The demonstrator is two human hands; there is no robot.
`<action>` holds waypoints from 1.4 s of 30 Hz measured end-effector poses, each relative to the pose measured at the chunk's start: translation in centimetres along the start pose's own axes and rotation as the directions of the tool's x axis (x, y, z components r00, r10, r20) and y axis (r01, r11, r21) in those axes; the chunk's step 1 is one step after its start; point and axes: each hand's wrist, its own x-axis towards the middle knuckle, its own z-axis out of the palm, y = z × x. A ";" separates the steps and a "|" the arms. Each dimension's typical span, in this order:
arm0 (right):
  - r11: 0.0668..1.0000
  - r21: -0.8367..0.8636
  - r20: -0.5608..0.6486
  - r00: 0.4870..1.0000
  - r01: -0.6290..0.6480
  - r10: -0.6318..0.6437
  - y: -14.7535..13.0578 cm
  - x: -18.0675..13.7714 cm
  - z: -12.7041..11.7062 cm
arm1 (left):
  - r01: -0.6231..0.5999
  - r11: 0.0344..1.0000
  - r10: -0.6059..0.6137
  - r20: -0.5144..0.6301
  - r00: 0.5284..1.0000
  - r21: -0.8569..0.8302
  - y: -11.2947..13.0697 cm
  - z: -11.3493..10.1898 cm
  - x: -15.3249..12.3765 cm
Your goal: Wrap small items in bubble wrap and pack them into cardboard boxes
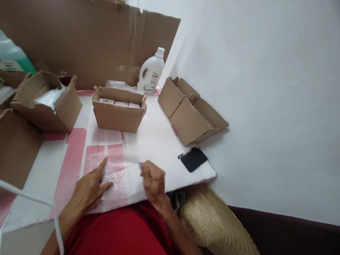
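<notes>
A clear sheet of bubble wrap lies on the table along its front edge, over a pink and white covering. My left hand rests on the wrap's left part, fingers stretched out and thumb apart. At the wrap's right end, my right hand is closed with its fingers curled and slightly blurred. Its fingertips are at the sheet's edge, and they seem to pinch it.
An open carton with small boxes stands ahead, and a carton holding bubble wrap is at left. A white jug, tilted empty-looking cartons and a black flat object are rightward. A white cable crosses lower left.
</notes>
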 end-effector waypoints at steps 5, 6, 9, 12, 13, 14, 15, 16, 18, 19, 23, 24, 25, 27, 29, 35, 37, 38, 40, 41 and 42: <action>0.860 -0.039 0.385 0.802 0.509 -0.457 -2.8 -0.3 7.3 | -0.117 0.986 0.135 -0.163 0.977 0.116 -3.1 -0.2 -2.2; 0.836 -0.058 0.412 0.776 0.546 -0.478 -2.8 -0.3 8.5 | -0.132 0.980 0.161 -0.200 0.966 0.152 -4.0 -0.2 -2.5; 0.809 -0.088 0.468 0.741 0.581 -0.481 -2.0 -0.3 10.4 | -0.238 0.946 0.302 -0.329 0.895 0.220 -6.2 0.9 -2.3; 0.817 -0.101 0.498 0.740 0.568 -0.452 -1.2 -0.4 10.4 | -0.400 0.875 0.481 -0.400 0.780 0.272 -7.5 3.5 -0.9; 0.819 -0.115 0.504 0.743 0.562 -0.439 -1.0 -0.5 10.4 | -0.436 0.845 0.532 -0.406 0.744 0.308 -7.6 4.5 -0.3; 0.816 -0.132 0.512 0.744 0.563 -0.430 -0.9 -0.5 10.3 | -0.457 0.816 0.575 -0.408 0.709 0.355 -7.7 5.4 0.2; 0.808 -0.148 0.519 0.740 0.571 -0.428 -0.7 -0.6 10.4 | -0.468 0.787 0.612 -0.412 0.675 0.403 -7.7 6.2 0.5; 0.795 -0.162 0.527 0.732 0.585 -0.431 -0.5 -0.6 10.4 | -0.473 0.759 0.645 -0.416 0.641 0.447 -7.7 6.7 0.7; 0.765 -0.187 0.545 0.713 0.616 -0.441 0.4 -0.4 10.5 | -0.466 0.721 0.683 -0.417 0.599 0.512 -7.3 7.3 0.8; 0.755 -0.204 0.552 0.710 0.623 -0.437 1.0 -0.1 10.4 | -0.446 0.723 0.678 -0.416 0.606 0.527 -7.0 7.3 0.7; 0.779 -0.364 0.524 0.804 0.510 -0.282 5.2 1.7 8.0 | -0.346 0.795 0.569 -0.418 0.708 0.498 -5.8 6.7 0.3; 0.789 -0.418 0.496 0.841 0.450 -0.217 6.4 2.2 6.9 | -0.331 0.808 0.549 -0.418 0.723 0.487 -5.5 6.6 0.2; 0.793 -0.465 0.469 0.869 0.395 -0.158 7.5 2.6 5.6 | -0.327 0.813 0.541 -0.419 0.729 0.481 -5.3 6.6 0.2; 0.788 -0.510 0.433 0.895 0.344 -0.109 9.0 2.7 2.9 | -0.330 0.819 0.539 -0.431 0.723 0.470 -5.1 6.4 0.0; 0.775 -0.479 0.458 0.870 0.413 -0.180 9.7 1.9 0.5 | -0.348 0.815 0.552 -0.434 0.712 0.464 -5.3 6.2 -0.6; 0.699 -0.235 0.656 0.641 0.676 -0.399 9.9 -2.1 -2.7 | -0.536 0.635 0.738 -0.233 0.633 0.557 -7.4 4.2 -3.5; 0.697 -0.225 0.667 0.629 0.681 -0.399 10.3 -3.0 -2.9 | -0.576 0.595 0.766 -0.176 0.619 0.561 -8.3 3.5 -4.1; 0.696 -0.223 0.668 0.627 0.682 -0.401 10.5 -3.2 -3.0 | -0.600 0.577 0.780 -0.155 0.607 0.554 -8.7 3.2 -4.3; 0.698 -0.203 0.669 0.618 0.686 -0.413 10.9 -3.6 -3.3 | -0.652 0.560 0.801 -0.133 0.583 0.511 -9.5 3.0 -4.5; 0.706 -0.182 0.669 0.613 0.684 -0.421 11.0 -3.6 -3.4 | -0.668 0.574 0.798 -0.142 0.585 0.473 -9.8 3.0 -4.5; 0.721 -0.156 0.664 0.612 0.675 -0.430 11.1 -3.6 -3.6 | -0.675 0.603 0.785 -0.166 0.597 0.426 -10.1 3.1 -4.6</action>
